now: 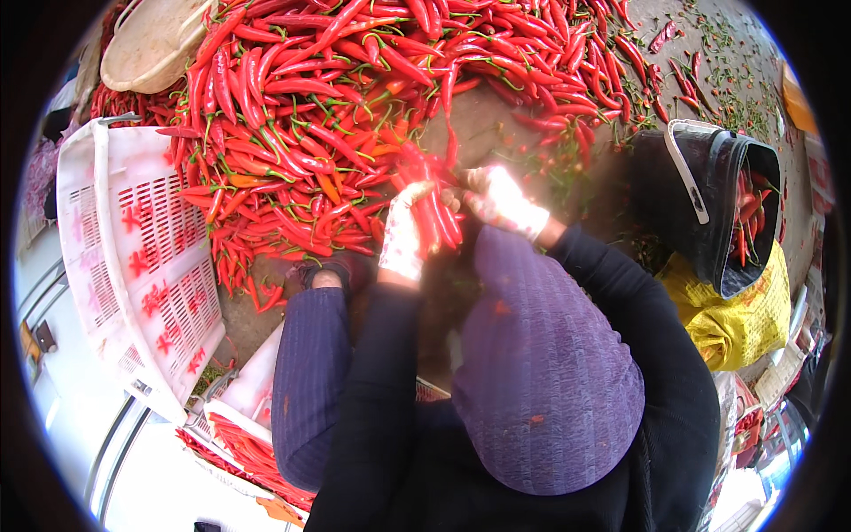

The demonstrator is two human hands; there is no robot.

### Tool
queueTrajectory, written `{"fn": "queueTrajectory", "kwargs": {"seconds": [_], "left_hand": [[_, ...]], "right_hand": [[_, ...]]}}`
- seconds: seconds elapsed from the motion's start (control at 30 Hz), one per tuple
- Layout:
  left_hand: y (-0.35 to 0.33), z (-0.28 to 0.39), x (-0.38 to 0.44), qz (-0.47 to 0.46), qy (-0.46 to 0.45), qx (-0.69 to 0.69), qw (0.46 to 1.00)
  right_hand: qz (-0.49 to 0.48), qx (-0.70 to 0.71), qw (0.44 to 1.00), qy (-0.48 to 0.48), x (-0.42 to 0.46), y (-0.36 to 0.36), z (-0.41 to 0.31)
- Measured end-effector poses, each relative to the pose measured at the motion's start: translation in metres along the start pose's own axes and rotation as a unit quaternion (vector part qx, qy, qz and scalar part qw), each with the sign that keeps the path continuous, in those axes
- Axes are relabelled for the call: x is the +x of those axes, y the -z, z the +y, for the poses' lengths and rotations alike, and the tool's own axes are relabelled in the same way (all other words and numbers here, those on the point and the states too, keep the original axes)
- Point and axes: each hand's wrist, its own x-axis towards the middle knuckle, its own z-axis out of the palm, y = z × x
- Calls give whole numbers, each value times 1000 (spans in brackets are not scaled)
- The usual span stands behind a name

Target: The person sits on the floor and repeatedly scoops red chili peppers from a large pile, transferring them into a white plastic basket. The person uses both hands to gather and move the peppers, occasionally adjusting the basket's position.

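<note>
My left hand [403,233], in a white glove with pinkish-red marks, is closed around several red chili peppers [433,216]. They hang tilted over my lap, partly blurred. My right hand [504,201], gloved alike with bare fingertips showing, meets the bunch from the right. Its thumb and fingers are drawn together at the peppers' side; glare and blur hide whether a stem is pinched there. Just beyond both hands spreads a large heap of red chili peppers [312,133], with green stems and a few orange ones among them.
A white slatted plastic crate [143,266] with red marks stands on its side at left. A black bucket [685,193] with peppers inside lies tipped at right, by a yellow woven sack [738,319]. A beige basket [156,43] sits far left. Stems litter the concrete floor [718,40].
</note>
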Motion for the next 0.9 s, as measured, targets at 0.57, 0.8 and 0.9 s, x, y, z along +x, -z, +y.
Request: {"fn": "queueTrajectory", "kwargs": {"seconds": [0.57, 0.8, 0.9], "left_hand": [[-14, 6, 4, 56, -234, 110, 964], [-20, 11, 1, 93, -195, 181, 959], [-23, 11, 2, 146, -200, 144, 958]], "right_hand": [[-2, -539, 828, 157, -7, 9, -37], [-30, -588, 778, 220, -15, 14, -52], [-9, -576, 797, 180, -13, 18, -47]]}}
